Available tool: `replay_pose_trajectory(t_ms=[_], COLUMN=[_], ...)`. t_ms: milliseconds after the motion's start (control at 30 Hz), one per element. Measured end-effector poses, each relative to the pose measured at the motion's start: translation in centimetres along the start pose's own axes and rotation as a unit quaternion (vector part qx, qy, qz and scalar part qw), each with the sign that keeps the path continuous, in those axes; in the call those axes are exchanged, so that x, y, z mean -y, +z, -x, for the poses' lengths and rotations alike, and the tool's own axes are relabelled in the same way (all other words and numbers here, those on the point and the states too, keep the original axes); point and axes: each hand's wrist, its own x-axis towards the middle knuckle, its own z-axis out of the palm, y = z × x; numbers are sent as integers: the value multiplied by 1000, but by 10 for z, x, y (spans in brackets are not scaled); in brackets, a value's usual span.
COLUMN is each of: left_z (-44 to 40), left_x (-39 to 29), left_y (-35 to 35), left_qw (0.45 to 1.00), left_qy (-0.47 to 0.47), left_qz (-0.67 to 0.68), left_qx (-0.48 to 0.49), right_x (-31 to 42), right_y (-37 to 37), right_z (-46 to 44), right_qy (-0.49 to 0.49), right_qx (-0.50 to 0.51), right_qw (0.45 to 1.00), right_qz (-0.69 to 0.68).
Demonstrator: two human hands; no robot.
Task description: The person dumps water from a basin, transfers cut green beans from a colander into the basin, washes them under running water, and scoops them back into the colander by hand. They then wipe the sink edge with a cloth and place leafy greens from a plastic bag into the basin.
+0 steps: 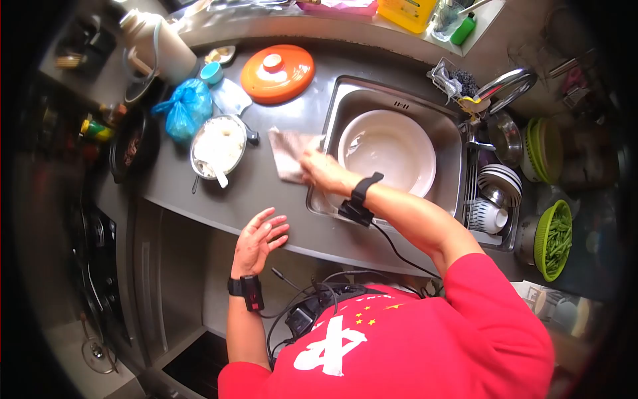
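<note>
My right hand (322,171) is closed on a pale pinkish cloth (287,151), which lies on the grey counter (266,193) at the left rim of the sink. Beside that hand, a large white basin (387,153) sits in the steel sink (452,143). My left hand (262,237) is at the counter's front edge, palm up with its fingers apart and nothing in it. Left of the cloth stands a bowl of white food (219,146) with a white spoon in it. An orange lid (277,73) lies behind the cloth.
A blue plastic bag (188,110) and a large beige jug (159,50) are at the back left. Right of the sink are a faucet (508,83), a rack with stacked bowls (498,183) and a green basket of green beans (555,239). Cables hang near my waist.
</note>
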Motion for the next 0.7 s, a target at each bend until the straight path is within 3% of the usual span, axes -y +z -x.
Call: replay_pose_trajectory(t_ms=[33,100,133,200,267,333,367,433,500,533,567,700], left_z=[3,9,12,19,27,32,36,41,43,45,46,40], left_x=[-1,-3,-3,-2,1,3,5,8,8,8,9,8], left_y=[-1,-5,-10,-18,-28,-34,-35,-35,-36,-37,-38,-36], left_qw=[1000,999,999,997,996,995,994,993,993,993,993,994], left_qy=[11,31,42,55,68,71,71,73,78,80,79,71], left_qz=[3,11,17,27,30,31,31,33,35,35,36,33], left_qx=[-3,-11,-19,-36,-50,-68,-79,-83,-84,-83,-81,-83], right_x=[7,3,-12,-57,-94,-136,-144,-172,-155,-121,-111,-42], right_y=[-10,-24,-33,-51,-75,-81,-82,-71,-57,-52,-48,-38], right_z=[2,5,4,-8,-24,-43,-54,-74,-80,-77,-70,-4], right_qy=[38,176,157,247,246,175,231,261,263,327,319,254], right_qx=[75,11,-80,-233,-325,-374,-340,-212,-52,-115,-107,51], right_qw=[995,968,977,903,879,891,885,928,962,938,941,949], right_qz=[-52,-176,-120,-262,-247,-189,-217,-163,-45,-14,-13,-183])
